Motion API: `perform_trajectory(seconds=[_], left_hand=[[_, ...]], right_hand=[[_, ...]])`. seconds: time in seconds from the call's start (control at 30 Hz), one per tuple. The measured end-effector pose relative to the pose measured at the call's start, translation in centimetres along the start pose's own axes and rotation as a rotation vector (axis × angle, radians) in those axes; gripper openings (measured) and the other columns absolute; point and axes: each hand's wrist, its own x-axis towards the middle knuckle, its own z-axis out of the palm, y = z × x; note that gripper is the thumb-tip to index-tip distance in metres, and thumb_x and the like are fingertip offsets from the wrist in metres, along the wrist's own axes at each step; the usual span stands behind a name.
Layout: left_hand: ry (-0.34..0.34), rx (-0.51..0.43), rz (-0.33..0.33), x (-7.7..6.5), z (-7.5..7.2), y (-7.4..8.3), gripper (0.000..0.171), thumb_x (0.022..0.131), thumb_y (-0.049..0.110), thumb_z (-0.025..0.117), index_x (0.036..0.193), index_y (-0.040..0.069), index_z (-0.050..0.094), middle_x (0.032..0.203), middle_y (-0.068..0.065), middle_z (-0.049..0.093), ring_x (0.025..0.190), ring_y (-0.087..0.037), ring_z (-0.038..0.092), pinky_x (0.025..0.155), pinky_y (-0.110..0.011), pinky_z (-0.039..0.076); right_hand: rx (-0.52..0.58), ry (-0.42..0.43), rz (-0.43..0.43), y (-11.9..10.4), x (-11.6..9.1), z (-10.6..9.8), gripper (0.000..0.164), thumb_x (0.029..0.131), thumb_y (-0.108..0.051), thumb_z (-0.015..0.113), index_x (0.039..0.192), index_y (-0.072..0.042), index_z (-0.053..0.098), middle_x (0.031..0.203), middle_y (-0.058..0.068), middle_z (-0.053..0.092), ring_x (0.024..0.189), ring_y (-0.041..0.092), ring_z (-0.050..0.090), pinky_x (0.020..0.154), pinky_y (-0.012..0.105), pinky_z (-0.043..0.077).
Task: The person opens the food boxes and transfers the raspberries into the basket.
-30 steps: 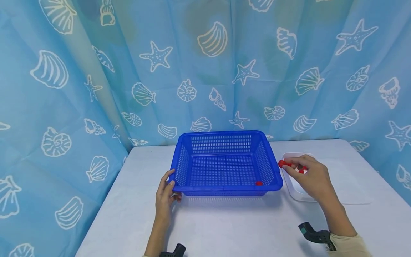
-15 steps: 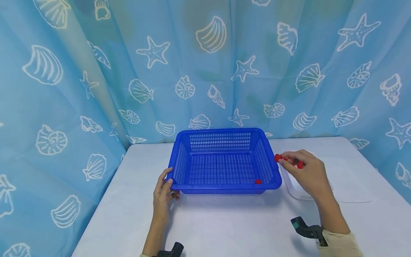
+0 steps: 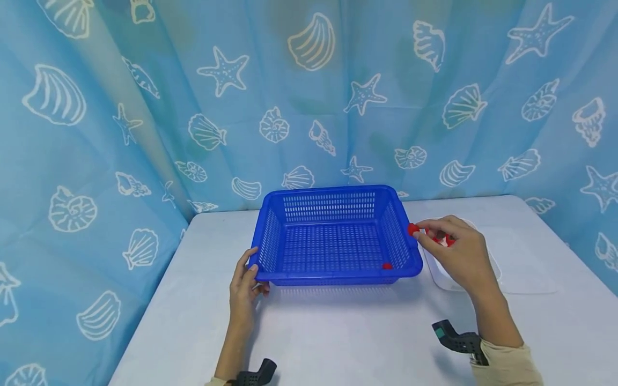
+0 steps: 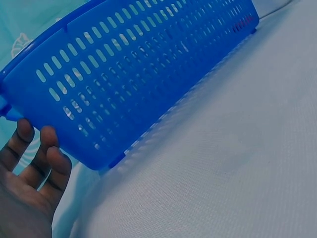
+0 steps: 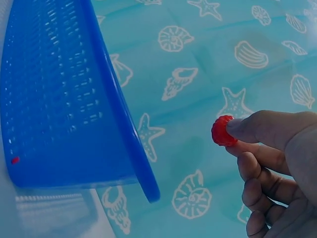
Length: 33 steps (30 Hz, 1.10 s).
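A blue plastic basket (image 3: pixel 333 274) is set with its long axis running left to right across the table (image 3: pixel 338 332), its open top facing up. Its left front corner is gripped at the rim by the left hand (image 3: pixel 244 281). Beyond the right rim, a red berry (image 5: pixel 222 130) with a bumpy surface is pinched between thumb and index finger of the right hand (image 3: pixel 456 249), the other fingers being loosely curled; in the right wrist view it is seen apart from the basket. The berry is nearly round, so no long axis can be made out. A red piece (image 3: pixel 387 266) is seen inside the basket's right front corner. The table is covered in white, and a blue curtain (image 3: pixel 275 80) printed with white shells and starfish is hung behind and to the sides. To the right, a white tray (image 3: pixel 438 277) containing red berries (image 3: pixel 450 240) is partly hidden by the right hand, so their number cannot be told. Beside it, a transparent sheet or lid (image 3: pixel 523 262) is barely distinguished from the table. The left forearm is cut off by the lower edge of the head view.
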Motion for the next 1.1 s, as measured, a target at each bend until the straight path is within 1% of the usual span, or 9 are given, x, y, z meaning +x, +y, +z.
perform_trajectory(seconds=[0.1, 0.17, 0.23, 0.33, 0.57, 0.7, 0.8, 0.93, 1.1], left_hand=[[-0.002, -0.004, -0.009, 0.0, 0.0, 0.1, 0.042, 0.104, 0.04, 0.044, 0.145, 0.034, 0.048, 0.113, -0.016, 0.058, 0.081, -0.027, 0.058, 0.068, -0.033, 0.052], [0.004, 0.001, -0.021, -0.1, 0.0, 0.0, 0.042, 0.104, 0.04, 0.044, 0.145, 0.035, 0.047, 0.114, -0.015, 0.058, 0.081, -0.027, 0.058, 0.069, -0.033, 0.052], [0.008, 0.005, -0.028, -0.1, 0.0, -0.1, 0.043, 0.104, 0.04, 0.045, 0.146, 0.034, 0.047, 0.114, -0.016, 0.058, 0.081, -0.027, 0.058, 0.068, -0.032, 0.052], [0.008, -0.003, -0.03, 0.0, 0.0, -0.2, 0.043, 0.103, 0.041, 0.045, 0.146, 0.033, 0.047, 0.114, -0.015, 0.057, 0.081, -0.027, 0.058, 0.068, -0.032, 0.052], [0.003, -0.019, -0.032, 0.2, 0.0, 0.0, 0.043, 0.103, 0.039, 0.045, 0.146, 0.033, 0.048, 0.115, -0.015, 0.058, 0.08, -0.025, 0.058, 0.067, -0.032, 0.052], [0.002, -0.019, -0.031, 0.1, 0.0, 0.0, 0.043, 0.104, 0.039, 0.044, 0.146, 0.031, 0.047, 0.114, -0.017, 0.057, 0.08, -0.024, 0.058, 0.067, -0.031, 0.051], [0.0, -0.02, -0.028, 0.1, 0.1, 0.1, 0.043, 0.104, 0.039, 0.045, 0.146, 0.03, 0.047, 0.113, -0.017, 0.057, 0.079, -0.024, 0.058, 0.067, -0.031, 0.051], [-0.006, -0.023, -0.024, 0.1, 0.1, 0.1, 0.044, 0.104, 0.039, 0.045, 0.146, 0.03, 0.047, 0.112, -0.018, 0.057, 0.079, -0.023, 0.058, 0.067, -0.031, 0.051], [-0.005, -0.028, -0.019, 0.0, 0.0, 0.0, 0.043, 0.104, 0.038, 0.044, 0.147, 0.03, 0.047, 0.113, -0.018, 0.057, 0.079, -0.023, 0.058, 0.067, -0.031, 0.051]], right_hand=[[0.009, -0.004, -0.012, -0.2, -0.1, 0.3, 0.025, 0.093, -0.024, 0.073, 0.115, -0.012, 0.074, 0.099, 0.005, 0.064, 0.102, 0.028, 0.055, 0.073, 0.031, 0.05], [0.015, -0.02, -0.01, -0.3, -0.2, 0.7, 0.026, 0.093, -0.025, 0.073, 0.115, -0.013, 0.074, 0.1, 0.005, 0.064, 0.104, 0.029, 0.056, 0.075, 0.037, 0.052], [0.017, -0.034, -0.011, -0.5, -0.2, 1.0, 0.025, 0.093, -0.025, 0.073, 0.115, -0.012, 0.074, 0.1, 0.005, 0.064, 0.103, 0.028, 0.056, 0.076, 0.039, 0.054], [0.008, -0.054, -0.013, -0.8, -0.3, 1.2, 0.027, 0.093, -0.026, 0.073, 0.115, -0.011, 0.074, 0.101, 0.005, 0.064, 0.101, 0.026, 0.056, 0.077, 0.046, 0.054], [0.015, -0.086, -0.023, -1.4, -0.4, 1.8, 0.026, 0.09, -0.027, 0.076, 0.111, -0.012, 0.075, 0.096, 0.003, 0.062, 0.096, 0.021, 0.053, 0.069, 0.029, 0.048], [0.021, -0.099, -0.02, -1.6, -0.5, 2.2, 0.027, 0.089, -0.026, 0.077, 0.112, -0.012, 0.075, 0.098, 0.003, 0.062, 0.098, 0.021, 0.053, 0.071, 0.028, 0.05], [0.02, -0.11, -0.02, -1.7, -0.6, 2.4, 0.027, 0.089, -0.025, 0.078, 0.113, -0.012, 0.075, 0.098, 0.004, 0.062, 0.097, 0.022, 0.054, 0.072, 0.032, 0.052], [0.017, -0.125, -0.017, -1.9, -0.7, 2.6, 0.029, 0.089, -0.026, 0.077, 0.113, -0.011, 0.075, 0.099, 0.006, 0.062, 0.097, 0.024, 0.054, 0.073, 0.039, 0.055], [0.009, -0.143, -0.016, -2.0, -0.8, 2.8, 0.029, 0.09, -0.026, 0.077, 0.114, -0.012, 0.074, 0.104, 0.008, 0.064, 0.101, 0.027, 0.055, 0.078, 0.048, 0.056]])
